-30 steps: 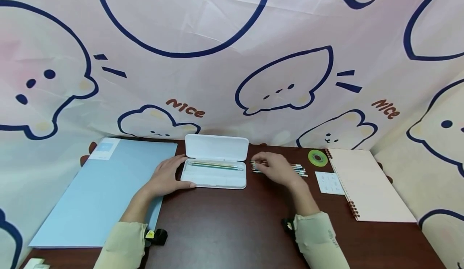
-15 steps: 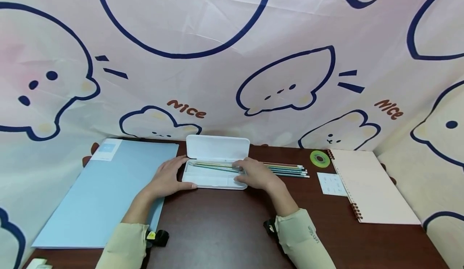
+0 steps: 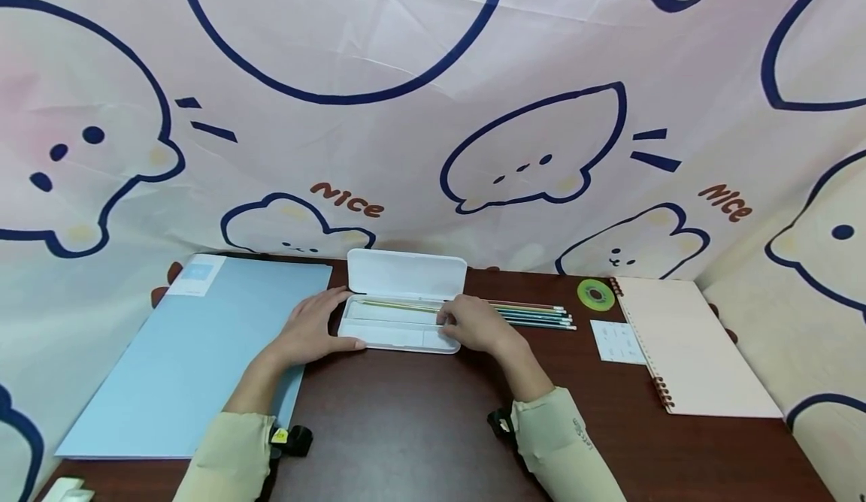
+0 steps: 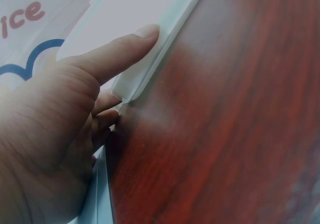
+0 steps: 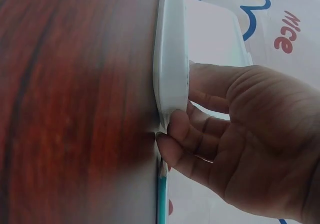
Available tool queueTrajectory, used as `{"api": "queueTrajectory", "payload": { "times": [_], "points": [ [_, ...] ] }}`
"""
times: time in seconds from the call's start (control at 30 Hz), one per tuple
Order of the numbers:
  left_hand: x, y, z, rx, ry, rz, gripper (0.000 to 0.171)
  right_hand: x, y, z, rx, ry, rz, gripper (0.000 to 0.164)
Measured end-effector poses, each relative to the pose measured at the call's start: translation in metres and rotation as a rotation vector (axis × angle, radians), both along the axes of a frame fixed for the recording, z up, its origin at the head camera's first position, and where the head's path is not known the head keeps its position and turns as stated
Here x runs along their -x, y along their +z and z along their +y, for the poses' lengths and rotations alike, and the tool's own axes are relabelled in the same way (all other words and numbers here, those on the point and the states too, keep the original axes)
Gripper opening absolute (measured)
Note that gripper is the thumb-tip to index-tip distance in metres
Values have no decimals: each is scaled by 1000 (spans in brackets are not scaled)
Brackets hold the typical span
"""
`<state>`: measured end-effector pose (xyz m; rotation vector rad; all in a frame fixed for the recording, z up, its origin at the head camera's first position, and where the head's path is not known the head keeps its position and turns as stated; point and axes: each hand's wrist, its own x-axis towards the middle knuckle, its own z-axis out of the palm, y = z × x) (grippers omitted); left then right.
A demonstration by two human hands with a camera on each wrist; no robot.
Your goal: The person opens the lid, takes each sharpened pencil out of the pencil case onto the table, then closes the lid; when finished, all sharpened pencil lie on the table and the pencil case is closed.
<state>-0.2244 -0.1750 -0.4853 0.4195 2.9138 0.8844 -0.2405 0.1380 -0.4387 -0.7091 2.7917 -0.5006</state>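
Note:
A white pencil case (image 3: 399, 339) lies with its lid (image 3: 406, 274) raised at the back. My left hand (image 3: 307, 333) grips the case's left end, thumb over the front rim and fingers behind the end, as the left wrist view shows. At the right end is my right hand (image 3: 479, 325), with thumb and forefinger reaching inside and other fingers curled against the outside of the end wall (image 5: 172, 91). Thin pencils (image 3: 399, 306) lie along the back compartment, running toward those fingertips. The case wall hides whether the fingertips pinch one. Several more pencils (image 3: 541, 316) lie right of the case.
A large blue folder (image 3: 196, 359) lies on the left, partly under the left forearm. A green round disc (image 3: 595, 294), a small white card (image 3: 617, 341) and a spiral notebook (image 3: 697, 344) lie on the right. A patterned cloth (image 3: 406, 156) hangs behind the table.
My right hand has moved left from the loose pencils to the case's right end. A teal pencil slanting across the case half a second ago no longer shows there. The left hand stays put.

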Motion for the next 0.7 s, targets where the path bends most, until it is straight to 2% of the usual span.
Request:
{"api": "queueTrajectory", "payload": {
  "times": [0.27, 0.5, 0.7],
  "points": [
    [-1, 1, -1, -2, -2, -4, 98, 0, 0, 0, 31, -36, -7, 4],
    [0, 1, 0, 7, 1, -5, 99, 0, 3, 3, 59, -49, 47, 18],
    [2, -2, 0, 7, -1, -14, 100, 4, 3, 19, 118, -93, 77, 20]
  ]
}}
